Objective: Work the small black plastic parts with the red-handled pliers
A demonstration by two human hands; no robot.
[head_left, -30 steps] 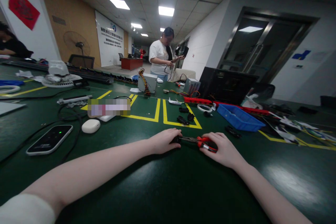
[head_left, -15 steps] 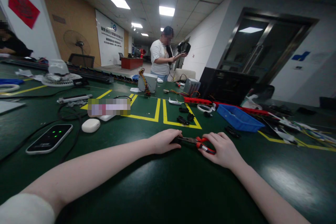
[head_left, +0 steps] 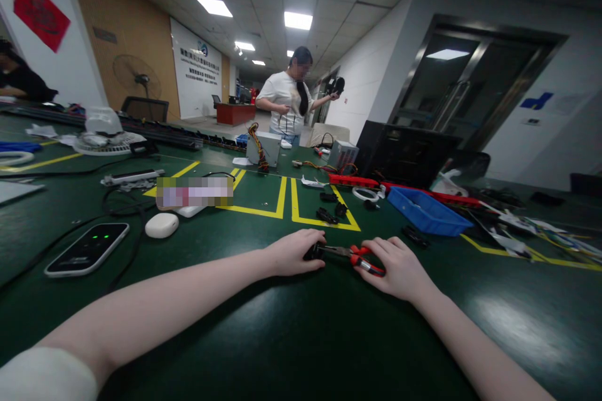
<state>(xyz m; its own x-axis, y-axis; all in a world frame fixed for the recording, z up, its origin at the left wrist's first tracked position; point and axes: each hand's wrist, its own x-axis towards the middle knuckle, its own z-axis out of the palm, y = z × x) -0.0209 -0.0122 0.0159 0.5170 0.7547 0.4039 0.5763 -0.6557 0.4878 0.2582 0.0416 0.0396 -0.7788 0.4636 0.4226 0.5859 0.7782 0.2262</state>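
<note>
My left hand (head_left: pixel 297 252) is closed around a small black part (head_left: pixel 314 252), mostly covered by my fingers and thumb. My right hand (head_left: pixel 397 266) grips red-and-black handled long-nose pliers (head_left: pixel 360 257). Their thin metal jaws point left and reach the black part; whether they pinch it I cannot tell. Both hands are just above the green table (head_left: pixel 291 338). Beyond them, several small black parts (head_left: pixel 328 214) lie inside a yellow-taped rectangle.
A blue tray (head_left: pixel 429 212) stands at right, with cables and paper scraps beyond. On the left are a phone-like device (head_left: pixel 89 249), a white rounded case (head_left: pixel 162 225) and black cables. Metal power supply boxes (head_left: pixel 269 151) sit at the back. Across the table stands a person (head_left: pixel 286 94).
My hands and the pliers hold almost the same place; slightly more of the black part shows. The person across the table has drawn one hand back from the black object, held out in the other.
</note>
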